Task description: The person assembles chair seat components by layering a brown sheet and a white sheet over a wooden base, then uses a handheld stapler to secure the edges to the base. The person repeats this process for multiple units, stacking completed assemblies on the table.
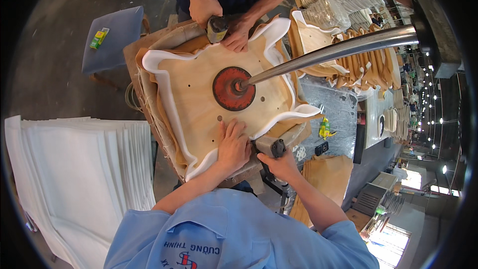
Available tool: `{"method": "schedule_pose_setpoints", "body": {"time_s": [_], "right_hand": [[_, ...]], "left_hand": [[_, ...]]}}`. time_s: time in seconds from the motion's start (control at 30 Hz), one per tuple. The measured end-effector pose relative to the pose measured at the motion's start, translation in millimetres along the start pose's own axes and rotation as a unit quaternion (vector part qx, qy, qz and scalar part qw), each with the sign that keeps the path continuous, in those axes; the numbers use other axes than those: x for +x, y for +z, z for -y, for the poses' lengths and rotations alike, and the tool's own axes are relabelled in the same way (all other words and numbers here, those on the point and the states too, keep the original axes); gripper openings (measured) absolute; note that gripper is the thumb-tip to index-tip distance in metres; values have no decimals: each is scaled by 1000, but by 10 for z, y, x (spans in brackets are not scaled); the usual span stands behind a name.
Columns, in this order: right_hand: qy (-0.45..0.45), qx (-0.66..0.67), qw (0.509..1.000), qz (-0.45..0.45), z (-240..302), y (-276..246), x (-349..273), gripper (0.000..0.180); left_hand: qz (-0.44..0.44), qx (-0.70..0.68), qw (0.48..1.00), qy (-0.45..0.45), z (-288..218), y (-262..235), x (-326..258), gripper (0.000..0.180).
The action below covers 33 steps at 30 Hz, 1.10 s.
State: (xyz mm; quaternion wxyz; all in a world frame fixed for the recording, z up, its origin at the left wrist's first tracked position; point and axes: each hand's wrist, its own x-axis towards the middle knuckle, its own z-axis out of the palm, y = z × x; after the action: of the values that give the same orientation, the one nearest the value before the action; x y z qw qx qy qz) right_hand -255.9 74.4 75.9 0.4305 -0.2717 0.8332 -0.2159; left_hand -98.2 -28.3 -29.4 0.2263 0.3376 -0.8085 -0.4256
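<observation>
The step in hand looked like fastening the cover along the near edge of a plywood seat board (199,94) at the centre of the frame, where a red disc (233,88) on a steel arm (328,52) pressed it down. White foam (164,99) and tan fabric (164,124) curled up around the board's rim. The left hand (233,147) lay flat, fingers spread, pinning the wrap at the lower edge and gripping nothing. Just right of it, the right hand (281,164) was wrapped around a grey staple gun (269,147), its nose at the same edge. The next move seemed to call for the fabric kept taut and the nose set close beside the fingers without catching them.

At the top, a co-worker's hands (219,17) held a second tool (217,29) at the far edge. A small green and yellow box (99,38) lay on a grey stool (112,37) at upper left; another yellow-green packet (324,128) sat right of the board. White sheets (79,169) were stacked at lower left.
</observation>
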Motion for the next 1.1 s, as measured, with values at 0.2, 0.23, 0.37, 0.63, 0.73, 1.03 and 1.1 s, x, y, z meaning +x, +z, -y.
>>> {"method": "schedule_pose_setpoints", "body": {"time_s": [0.2, 0.23, 0.37, 0.63, 0.73, 1.03, 1.1], "right_hand": [[25, 31, 999, 34, 82, -66, -66, 37], [21, 57, 998, 34, 72, -71, -97, 38], [48, 43, 997, 47, 49, -57, -151, 48], [-4, -5, 1000, -1, 33, 93, -27, 40], [19, 15, 1000, 7, 37, 94, -45, 40], [30, 61, 996, 52, 193, 49, -204, 32], [34, 43, 998, 38, 229, 111, -204, 35]], "left_hand": [[8, -23, 1000, 13, 114, -36, -30, 7], [7, -24, 1000, 8, 110, -21, -18, 7], [-24, -28, 999, 13, 104, 38, -7, 7], [12, 28, 999, 30, 113, -49, 11, 42], [41, 83, 995, -42, -30, -255, -110, 78], [65, 89, 991, -79, 3, -281, -96, 94], [72, 86, 990, -81, -9, -286, -110, 92]]}}
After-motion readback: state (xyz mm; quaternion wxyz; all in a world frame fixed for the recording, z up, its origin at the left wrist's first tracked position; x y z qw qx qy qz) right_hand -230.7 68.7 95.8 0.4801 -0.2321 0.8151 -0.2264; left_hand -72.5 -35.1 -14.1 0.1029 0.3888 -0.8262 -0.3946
